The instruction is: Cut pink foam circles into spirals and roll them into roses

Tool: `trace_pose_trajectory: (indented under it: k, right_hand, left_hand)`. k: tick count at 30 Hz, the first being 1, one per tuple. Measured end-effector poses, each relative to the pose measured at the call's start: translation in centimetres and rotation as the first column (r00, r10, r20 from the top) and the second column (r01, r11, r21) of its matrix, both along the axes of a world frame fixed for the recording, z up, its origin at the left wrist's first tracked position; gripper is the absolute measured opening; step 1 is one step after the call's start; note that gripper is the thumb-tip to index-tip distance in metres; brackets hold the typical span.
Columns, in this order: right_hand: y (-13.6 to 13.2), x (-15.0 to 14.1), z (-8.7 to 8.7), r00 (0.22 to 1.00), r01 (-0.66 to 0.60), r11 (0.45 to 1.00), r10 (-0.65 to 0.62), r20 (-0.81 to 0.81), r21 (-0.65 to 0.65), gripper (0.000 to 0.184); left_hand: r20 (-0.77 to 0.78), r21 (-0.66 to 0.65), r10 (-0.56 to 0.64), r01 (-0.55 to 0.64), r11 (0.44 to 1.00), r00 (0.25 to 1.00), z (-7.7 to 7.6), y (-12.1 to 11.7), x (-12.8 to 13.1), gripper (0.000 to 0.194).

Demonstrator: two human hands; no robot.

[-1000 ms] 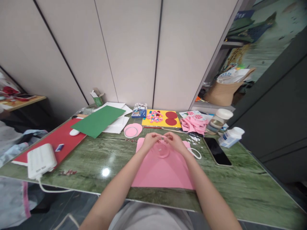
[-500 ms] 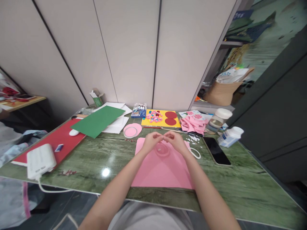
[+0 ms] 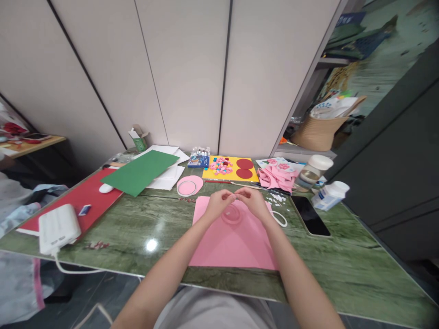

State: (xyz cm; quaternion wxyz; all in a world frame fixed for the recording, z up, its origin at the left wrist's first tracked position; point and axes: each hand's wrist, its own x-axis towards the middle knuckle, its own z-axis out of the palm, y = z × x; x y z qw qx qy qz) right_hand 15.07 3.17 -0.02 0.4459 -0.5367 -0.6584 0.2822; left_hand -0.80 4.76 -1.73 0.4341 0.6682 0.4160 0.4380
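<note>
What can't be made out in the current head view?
- Anything between the fingertips of the left hand and right hand: the fingers cover it.
- The far edge of the pink paper sheet: partly behind the hands.
- The small print on the white plastic bottle: too small.
- The exact number of small multicoloured pieces: too small and crowded.
- The neighbouring person: cut off by the left edge.

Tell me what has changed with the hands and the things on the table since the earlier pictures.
The left hand and right hand have drawn slightly together, and their fingertips now meet above the round translucent ring. Whether they pinch something small is unclear; no pickup or release shows. The ring, flat pink paper, black-screened phone and green rectangular sheet stayed put.
</note>
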Motion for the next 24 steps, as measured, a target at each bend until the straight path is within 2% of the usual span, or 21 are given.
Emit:
trace_pose_trajectory:
  k: [9,12,14,17,21,24]
  right_hand:
    - [0.1,-0.1,0.1,1.0,0.021,1.0,-0.021,0.022,0.002,0.02]
    - [0.1,-0.1,0.1,1.0,0.021,1.0,-0.021,0.022,0.001,0.019]
    - [0.0,-0.1,0.1,1.0,0.025,1.0,-0.025,0.019,0.001,0.018]
    - [-0.1,0.0,0.2,0.999,0.033,0.999,-0.033,0.022,-0.005,0.018]
    - [0.0,0.0,0.1,0.999,0.03,0.999,-0.029,0.034,-0.028,0.015]
    - [0.1,0.0,-0.1,0.999,0.026,0.999,-0.024,0.036,-0.047,0.014]
  left_hand:
    - [-0.106,0.077,0.059,-0.051,0.996,0.993,-0.3,-0.2,0.1,0.023]
    - [-0.165,0.103,0.088,-0.071,0.992,0.982,-0.3,0.7,-0.2,0.027]
    - [-0.218,0.13,0.168,-0.142,0.981,0.961,-0.1,2.6,-1.1,0.032]
    - [-0.35,0.176,0.306,-0.258,0.95,0.885,0.4,7.2,-2.9,0.03]
    - [-0.546,0.225,0.356,-0.276,0.934,0.759,0.3,13.0,-4.4,0.033]
    - [-0.653,0.254,0.363,-0.26,0.932,0.665,-0.5,15.4,-4.3,0.033]
